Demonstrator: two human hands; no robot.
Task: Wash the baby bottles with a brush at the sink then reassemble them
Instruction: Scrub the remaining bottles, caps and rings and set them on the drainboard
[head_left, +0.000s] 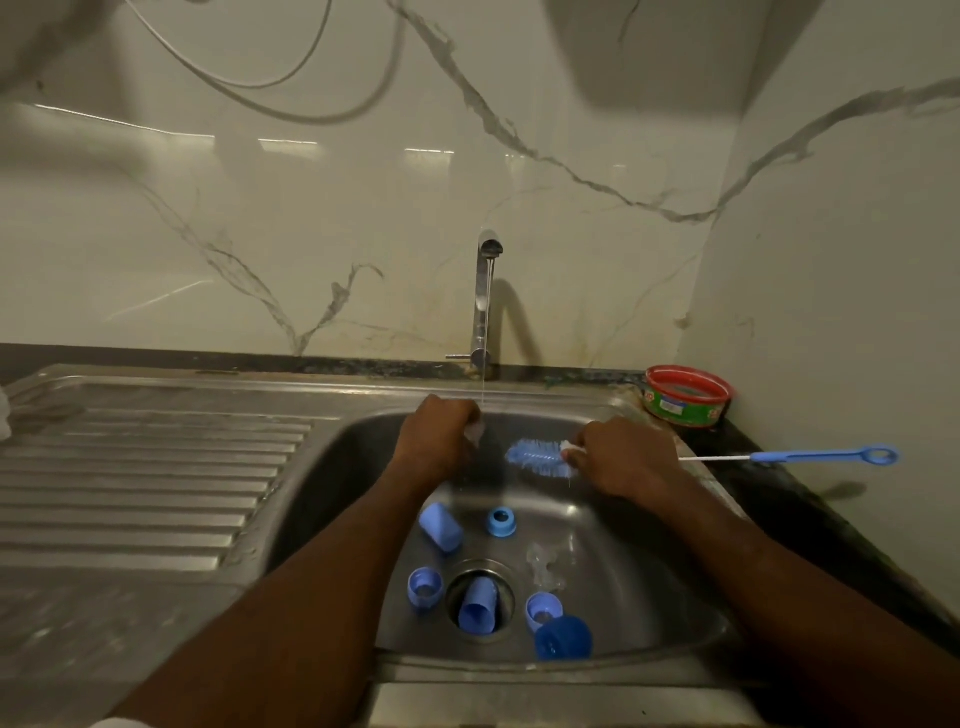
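Note:
My left hand (441, 434) grips a small clear piece (476, 429) under the running water at the back of the steel sink (649, 587); what the piece is I cannot tell. My right hand (621, 460) holds the blue bottle brush (537, 458) just behind its bristles, which point left towards the clear piece. The brush's long blue handle (826, 457) sticks out to the right over the counter. On the sink floor lie light blue caps (440, 527), blue rings (501, 521), clear teats (543, 564) and a dark blue cap (563, 636). One light blue cap (478, 608) sits in the drain.
The tap (485, 301) stands behind the sink with a thin stream falling. A ribbed steel drainboard (156, 467) lies to the left. A red and green tub (685, 396) stands on the dark counter at the back right, close to the wall corner.

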